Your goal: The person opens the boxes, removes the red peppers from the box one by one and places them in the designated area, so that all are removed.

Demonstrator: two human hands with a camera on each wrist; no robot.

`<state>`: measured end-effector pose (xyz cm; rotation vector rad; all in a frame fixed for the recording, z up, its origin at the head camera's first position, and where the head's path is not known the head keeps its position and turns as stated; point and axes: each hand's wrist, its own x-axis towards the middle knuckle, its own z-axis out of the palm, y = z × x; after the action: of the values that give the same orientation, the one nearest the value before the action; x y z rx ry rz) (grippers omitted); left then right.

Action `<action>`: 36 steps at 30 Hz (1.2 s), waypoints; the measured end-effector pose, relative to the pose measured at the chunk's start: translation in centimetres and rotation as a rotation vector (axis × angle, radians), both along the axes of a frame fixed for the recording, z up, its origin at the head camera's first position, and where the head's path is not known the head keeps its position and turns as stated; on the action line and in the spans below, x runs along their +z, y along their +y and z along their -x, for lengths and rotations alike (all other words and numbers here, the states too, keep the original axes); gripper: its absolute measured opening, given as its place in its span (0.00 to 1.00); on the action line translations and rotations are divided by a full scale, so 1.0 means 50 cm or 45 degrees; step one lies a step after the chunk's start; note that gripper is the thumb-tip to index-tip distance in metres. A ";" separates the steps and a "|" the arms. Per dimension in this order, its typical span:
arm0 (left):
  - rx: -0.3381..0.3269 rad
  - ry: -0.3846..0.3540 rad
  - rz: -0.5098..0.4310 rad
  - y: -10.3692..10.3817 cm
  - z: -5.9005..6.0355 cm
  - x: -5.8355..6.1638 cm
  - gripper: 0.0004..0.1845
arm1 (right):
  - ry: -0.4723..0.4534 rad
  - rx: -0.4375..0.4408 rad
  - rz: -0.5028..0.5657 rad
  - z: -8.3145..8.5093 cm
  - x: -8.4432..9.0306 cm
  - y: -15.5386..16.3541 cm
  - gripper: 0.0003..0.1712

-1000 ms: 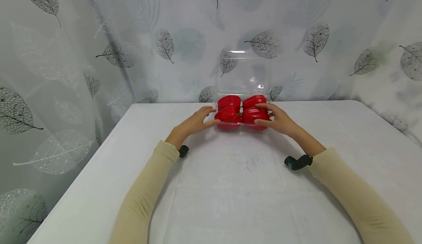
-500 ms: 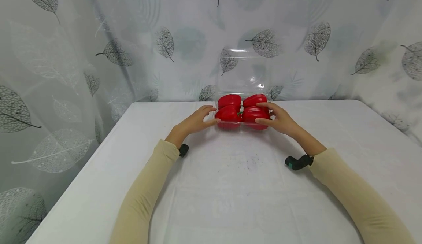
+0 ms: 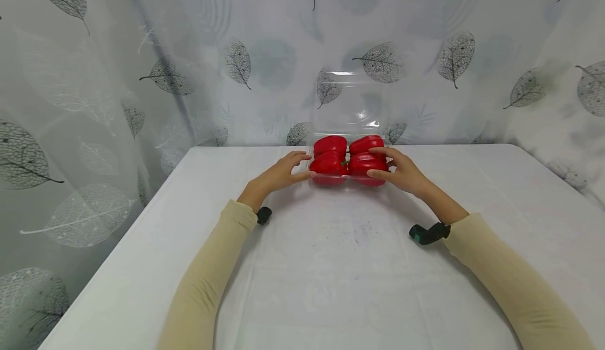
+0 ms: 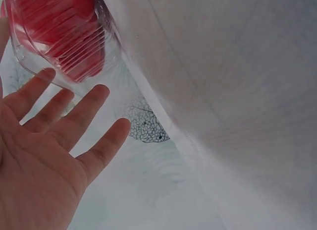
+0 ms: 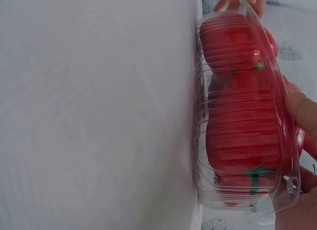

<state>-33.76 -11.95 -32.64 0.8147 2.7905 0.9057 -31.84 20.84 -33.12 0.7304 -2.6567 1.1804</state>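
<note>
A clear plastic clamshell box (image 3: 347,177) stands near the table's back edge, its lid (image 3: 348,100) raised behind it. Several red bell peppers (image 3: 328,164) fill it in two rows. My left hand (image 3: 280,174) is at the box's left side, thumb tip by the front corner; in the left wrist view its fingers (image 4: 81,113) are spread and straight, tips close to the ribbed wall. On the right, my right hand (image 3: 400,172) reaches over the rim, index finger and thumb lying on the front right pepper (image 3: 363,162). The right wrist view shows green stems through the ribbed side.
A white cloth covers the table (image 3: 340,276), with faint dark specks in front of the box. Behind hangs a leaf-patterned curtain (image 3: 269,71). A dark wrist camera (image 3: 427,233) is strapped by the right sleeve, another (image 3: 263,215) by the left.
Apart from a slight shift of the head view, nothing moves: both hands keep their places at the box, and the peppers lie as before.
</note>
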 end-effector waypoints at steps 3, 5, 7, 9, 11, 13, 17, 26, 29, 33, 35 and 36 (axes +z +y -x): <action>-0.004 -0.002 -0.004 0.000 0.000 -0.001 0.34 | -0.007 -0.008 -0.002 -0.001 0.000 0.000 0.34; 0.000 -0.001 0.000 0.000 -0.001 -0.001 0.34 | -0.010 -0.010 -0.002 -0.003 0.001 0.000 0.34; 0.001 -0.002 0.003 -0.001 -0.001 -0.001 0.34 | -0.007 -0.009 0.002 -0.004 0.002 0.000 0.34; 0.006 -0.006 0.004 -0.001 -0.001 -0.001 0.34 | -0.003 -0.011 0.010 -0.004 0.001 0.001 0.34; 0.007 -0.008 0.003 -0.002 -0.001 0.000 0.34 | 0.005 -0.014 0.014 -0.004 0.000 0.002 0.34; 0.006 -0.009 0.005 -0.003 0.000 0.000 0.35 | 0.015 -0.018 0.016 -0.004 -0.001 0.002 0.34; 0.003 -0.008 0.003 -0.003 0.001 -0.001 0.36 | 0.029 -0.025 0.017 -0.003 -0.001 0.001 0.35; 0.001 -0.013 -0.009 -0.001 0.003 -0.002 0.35 | -0.006 -0.041 0.116 -0.005 -0.001 0.006 0.35; -0.001 -0.016 -0.011 -0.001 0.003 -0.003 0.36 | 0.003 -0.040 0.116 -0.006 -0.001 0.006 0.34; 0.006 -0.034 -0.011 -0.001 0.002 -0.003 0.39 | 0.011 -0.034 0.125 -0.009 0.000 0.005 0.34; 0.013 -0.041 -0.009 -0.002 0.001 -0.003 0.40 | 0.015 -0.029 0.131 -0.009 0.000 0.005 0.34; 0.016 -0.041 -0.007 -0.002 0.000 -0.003 0.40 | 0.014 -0.028 0.132 -0.009 0.000 0.005 0.34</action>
<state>-33.76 -12.06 -32.78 0.7777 2.7700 0.9206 -31.39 21.07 -33.14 0.6869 -2.5658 1.2936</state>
